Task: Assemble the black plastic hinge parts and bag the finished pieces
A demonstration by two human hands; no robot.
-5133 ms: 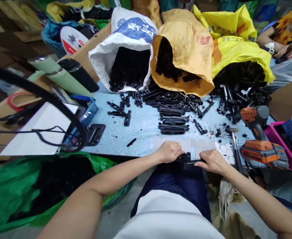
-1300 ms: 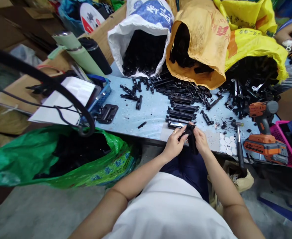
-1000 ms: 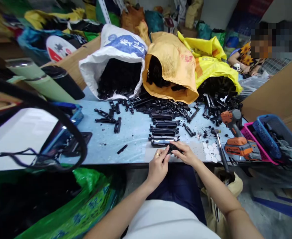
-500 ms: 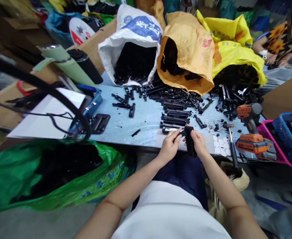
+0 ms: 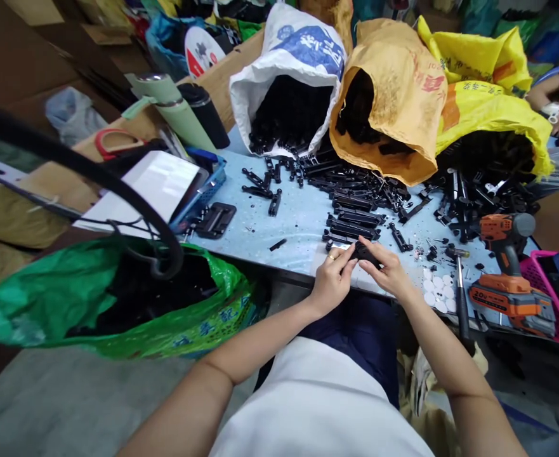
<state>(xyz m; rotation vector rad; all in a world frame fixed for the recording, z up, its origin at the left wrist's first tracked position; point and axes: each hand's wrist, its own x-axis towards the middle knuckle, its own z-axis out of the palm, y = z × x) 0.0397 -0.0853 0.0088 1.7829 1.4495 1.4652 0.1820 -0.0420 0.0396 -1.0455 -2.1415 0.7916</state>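
Held thing: a small, dark black part (image 5: 368,255), mostly hidden by fingers, so its full shape is hard to tell. It is just in front of the row of long, thin black parts (image 5: 355,219), up over the near edge of the light blue table top (image 5: 302,222).
Left hand: the bare left hand (image 5: 334,279), with a gold ring, has its fingertips pinched on the left end of the small part.
Right hand: the bare right hand (image 5: 388,270) has the small part between its thumb and fingers.
Row: its long parts lie side by side. The nearest one looks shiny, and the left hand covers some of it.
Sacks: behind the row are a white cloth sack with blue print (image 5: 282,66), an orange-tan sack (image 5: 403,89) and a bright yellow sack (image 5: 493,105). Black bits spill out of them.
Right of the row: white round discs (image 5: 438,293), then a hammer with a black handle (image 5: 460,292), then an orange and grey power drill (image 5: 502,285).
Left of the row: a thin black strip (image 5: 278,244), short black parts (image 5: 264,190) and a flat black plate (image 5: 216,220).
Low and left of the row: a shiny green bag (image 5: 165,346) with black stuff inside.
In the way: a thick, bent black cable (image 5: 93,178) crosses in front of a white sheet (image 5: 141,193) and the bag, well left of the row.
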